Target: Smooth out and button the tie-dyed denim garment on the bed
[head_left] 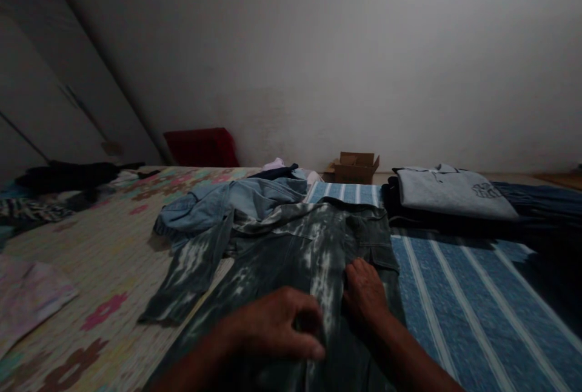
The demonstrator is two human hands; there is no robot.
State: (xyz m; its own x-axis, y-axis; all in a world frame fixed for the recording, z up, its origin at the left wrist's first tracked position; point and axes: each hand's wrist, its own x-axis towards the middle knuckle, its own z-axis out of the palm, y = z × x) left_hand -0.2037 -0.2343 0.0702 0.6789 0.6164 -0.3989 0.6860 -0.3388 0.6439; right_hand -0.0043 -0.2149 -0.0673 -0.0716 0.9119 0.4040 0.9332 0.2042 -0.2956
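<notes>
A dark grey-green denim jacket (291, 259) with whitish bleached streaks lies spread in front of me, one sleeve stretched out to the left. My right hand (364, 292) has its fingers curled on the jacket's front edge, right of the streaked strip. Over the lower middle of the jacket is my left hand (284, 325), its thumb and bent fingers apart with nothing visible between them. Just behind the jacket, a crumpled light blue denim garment (236, 198) touches its far left side.
Right of the jacket is a blue striped cloth (454, 295); a folded grey garment (450, 189) tops a dark stack there. A flowered sheet (109, 246) extends left, holding a pink cloth (31, 295) and dark clothes (68, 177). A cardboard box (354, 168) and red object (200, 146) stand by the wall.
</notes>
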